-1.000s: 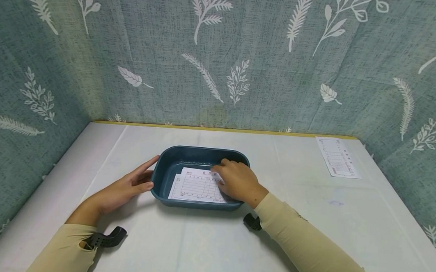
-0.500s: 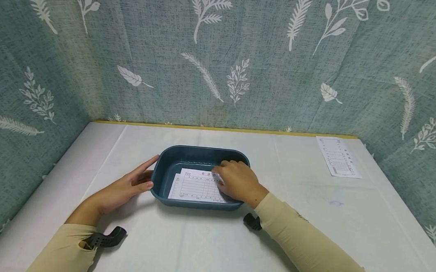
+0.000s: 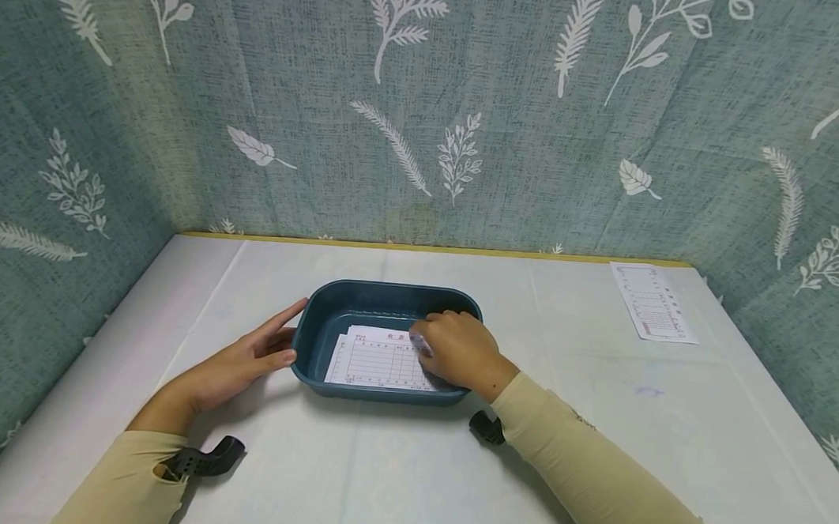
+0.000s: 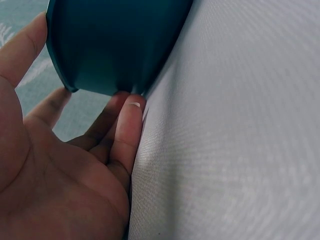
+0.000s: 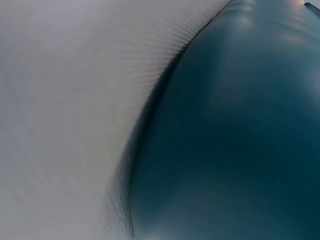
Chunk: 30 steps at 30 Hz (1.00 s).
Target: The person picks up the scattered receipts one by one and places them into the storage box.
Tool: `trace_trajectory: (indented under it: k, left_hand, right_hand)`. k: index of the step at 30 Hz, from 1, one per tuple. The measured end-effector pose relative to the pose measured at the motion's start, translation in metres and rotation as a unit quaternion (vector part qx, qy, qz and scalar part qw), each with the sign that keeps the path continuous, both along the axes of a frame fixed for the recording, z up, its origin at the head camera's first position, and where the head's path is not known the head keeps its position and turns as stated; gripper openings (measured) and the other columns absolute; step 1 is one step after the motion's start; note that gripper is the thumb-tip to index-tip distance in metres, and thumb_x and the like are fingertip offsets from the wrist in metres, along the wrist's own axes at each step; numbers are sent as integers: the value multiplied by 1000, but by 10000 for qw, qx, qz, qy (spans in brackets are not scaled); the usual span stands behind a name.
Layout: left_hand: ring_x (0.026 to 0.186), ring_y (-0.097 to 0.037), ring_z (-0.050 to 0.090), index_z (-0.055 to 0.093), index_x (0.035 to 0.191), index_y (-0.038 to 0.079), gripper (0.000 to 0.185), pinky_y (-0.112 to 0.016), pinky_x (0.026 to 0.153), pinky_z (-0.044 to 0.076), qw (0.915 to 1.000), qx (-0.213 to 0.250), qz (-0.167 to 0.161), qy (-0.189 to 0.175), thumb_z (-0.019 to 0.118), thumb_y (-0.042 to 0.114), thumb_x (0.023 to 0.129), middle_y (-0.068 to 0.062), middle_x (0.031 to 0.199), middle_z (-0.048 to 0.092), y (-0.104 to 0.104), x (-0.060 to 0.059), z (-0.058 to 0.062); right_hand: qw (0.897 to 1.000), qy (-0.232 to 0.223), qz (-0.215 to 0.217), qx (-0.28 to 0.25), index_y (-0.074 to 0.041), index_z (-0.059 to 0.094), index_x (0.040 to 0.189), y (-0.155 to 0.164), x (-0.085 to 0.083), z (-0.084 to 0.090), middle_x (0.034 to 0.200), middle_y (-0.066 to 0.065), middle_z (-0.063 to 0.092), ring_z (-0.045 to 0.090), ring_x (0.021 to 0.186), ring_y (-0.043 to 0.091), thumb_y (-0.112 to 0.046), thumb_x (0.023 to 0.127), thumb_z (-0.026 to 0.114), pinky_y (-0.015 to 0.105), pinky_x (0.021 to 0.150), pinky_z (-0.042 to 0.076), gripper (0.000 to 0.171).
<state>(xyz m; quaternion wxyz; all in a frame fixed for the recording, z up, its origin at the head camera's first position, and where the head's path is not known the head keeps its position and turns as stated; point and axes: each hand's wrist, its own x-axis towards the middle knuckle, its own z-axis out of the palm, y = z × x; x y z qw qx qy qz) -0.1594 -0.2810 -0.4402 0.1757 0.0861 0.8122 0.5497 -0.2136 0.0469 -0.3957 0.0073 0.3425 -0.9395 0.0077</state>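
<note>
Your right hand (image 3: 461,351) is reaching over the near right rim of the blue tray (image 3: 315,313), and its fingers are curling down onto the right end of the top sheet of paper (image 3: 379,359) inside. It looks like the fingertips are pinching that end of the sheet, but the hand is covering the contact, so I cannot tell this for sure. The paper is lying flat on the tray floor, under and to the left of your right hand, and its long axis is running left to right, the same as the tray's. So the free part of the sheet is stretching away from your right hand toward your left one.

Your left hand (image 3: 243,361) is resting on the counter (image 3: 394,466) with relaxed, nearly straight fingers. In the left wrist view the fingertips (image 4: 131,107) are touching the outer wall of the tray (image 4: 115,45) at its left end, and the thumb is lying higher along that wall; the hand is not gripping the tray.

Your right hand is the nearer one to the paper. Another printed sheet (image 3: 654,302) is lying well apart, at the far right of the counter.
</note>
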Motion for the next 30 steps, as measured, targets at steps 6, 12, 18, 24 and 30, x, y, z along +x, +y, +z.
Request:
trace_trajectory:
  k: [6,12,18,24,30]
  left_hand:
    - [149,-49,20,10,159,46,74,-76,112,10,10000,-1,-5,11,57,31,102,-26,162,22,1,1,1]
    - [149,-50,19,10,159,46,74,-77,112,10,10000,-60,-7,39,56,31,102,-27,162,22,0,0,1]
    - [149,-49,20,10,159,44,75,-76,112,10,10000,7,-39,50,56,31,102,-27,162,23,0,1,1]
    - [147,-50,23,9,160,40,75,-74,113,14,9997,152,-127,122,55,27,103,-28,160,25,-1,4,3]
    - [147,-49,24,9,161,38,75,-70,114,18,9994,217,-207,175,55,24,104,-28,160,25,-1,3,3]
  right_hand:
    - [10000,-18,-5,-13,-20,73,121,0,0,0,108,1,75,67,92,19,-28,92,72,36,82,54,30]
    - [10000,-32,-41,-48,-20,73,121,1,0,0,108,1,75,67,91,19,-28,92,72,37,83,54,30]
    - [9994,74,66,-335,-17,73,122,1,-1,-1,111,3,74,68,97,20,-27,93,70,38,88,55,30]
    - [9880,-34,72,-1544,-14,73,119,6,-3,1,115,1,73,66,108,20,-22,95,67,38,94,54,26]
    - [9627,-175,-28,-2701,-10,73,117,24,8,13,114,2,70,62,114,21,-17,96,66,41,97,52,23]
